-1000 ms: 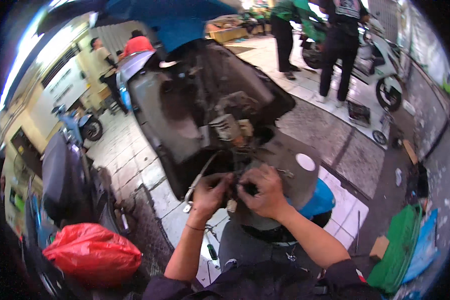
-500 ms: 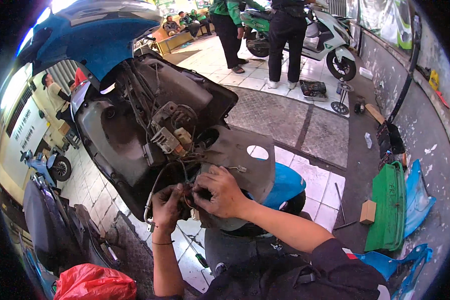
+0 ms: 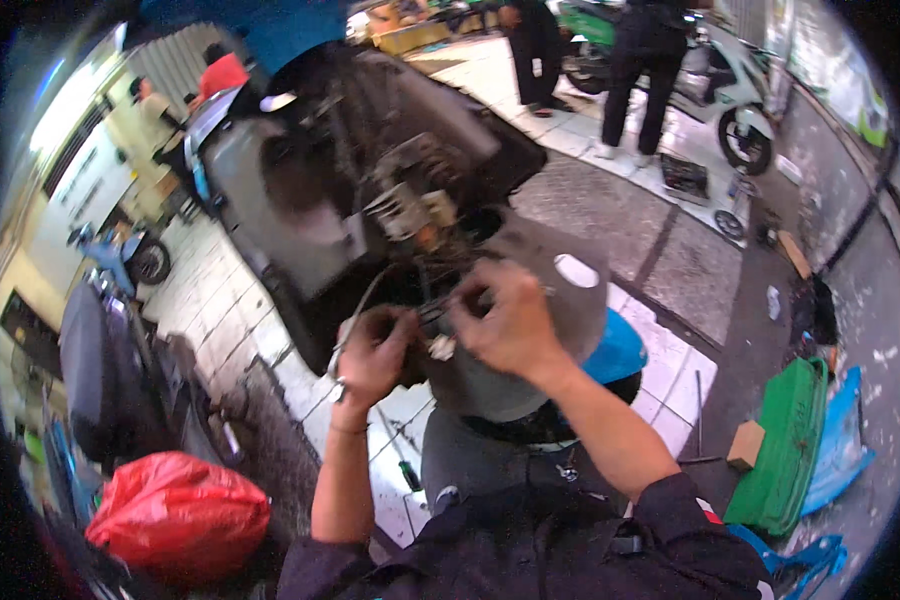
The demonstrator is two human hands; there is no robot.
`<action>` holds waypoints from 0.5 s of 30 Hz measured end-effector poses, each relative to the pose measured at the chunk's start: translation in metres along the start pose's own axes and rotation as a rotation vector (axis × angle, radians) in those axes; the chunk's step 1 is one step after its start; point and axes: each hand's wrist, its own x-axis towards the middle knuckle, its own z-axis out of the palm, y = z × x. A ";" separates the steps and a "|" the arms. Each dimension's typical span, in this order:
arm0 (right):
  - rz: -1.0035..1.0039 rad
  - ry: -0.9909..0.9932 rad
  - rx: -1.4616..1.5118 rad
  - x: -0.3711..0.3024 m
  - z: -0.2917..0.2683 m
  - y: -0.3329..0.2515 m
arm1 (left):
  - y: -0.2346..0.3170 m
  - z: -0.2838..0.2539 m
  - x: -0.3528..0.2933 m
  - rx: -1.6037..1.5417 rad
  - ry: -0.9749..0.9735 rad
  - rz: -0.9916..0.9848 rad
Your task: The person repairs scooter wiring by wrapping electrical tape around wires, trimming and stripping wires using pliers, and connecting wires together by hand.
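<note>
My left hand [image 3: 375, 348] and my right hand [image 3: 510, 318] are close together over the opened front of a scooter. Each hand pinches thin dark wires [image 3: 432, 308] between thumb and fingertips; motion blur hides the exact spot held. A pale plastic connector [image 3: 440, 347] hangs below, between the two hands. A light-coloured cable [image 3: 358, 318] loops down past my left wrist. Beyond the hands, white wiring connectors [image 3: 400, 212] sit in the middle of the bare dark inner panel [image 3: 305, 190]. The grey floor panel [image 3: 560, 235] lies beside my right hand.
A red plastic bag [image 3: 180, 515] and a dark scooter seat [image 3: 110, 375] are at left. On the right are a green toolbox lid or tray [image 3: 782, 450], a small cardboard box [image 3: 746, 444] and blue body panels [image 3: 838, 440]. A screwdriver [image 3: 408, 473] lies below. People stand farther off.
The view has shifted, so the scooter appears farther right and higher. Both hands stay at the wires, now slightly farther apart. In the background, one person in dark clothes has bent down.
</note>
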 end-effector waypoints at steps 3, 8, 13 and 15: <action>-0.008 -0.039 -0.016 0.006 -0.001 0.002 | 0.005 0.002 -0.001 0.155 0.087 0.070; 0.037 -0.090 -0.068 0.006 -0.002 0.008 | 0.005 0.004 0.002 -0.131 -0.031 -0.084; -0.146 0.017 -0.030 -0.006 -0.031 0.007 | -0.010 0.004 0.000 -0.162 -0.035 0.001; -0.129 0.021 0.036 -0.025 -0.070 0.021 | -0.019 0.003 0.002 -0.238 -0.038 -0.130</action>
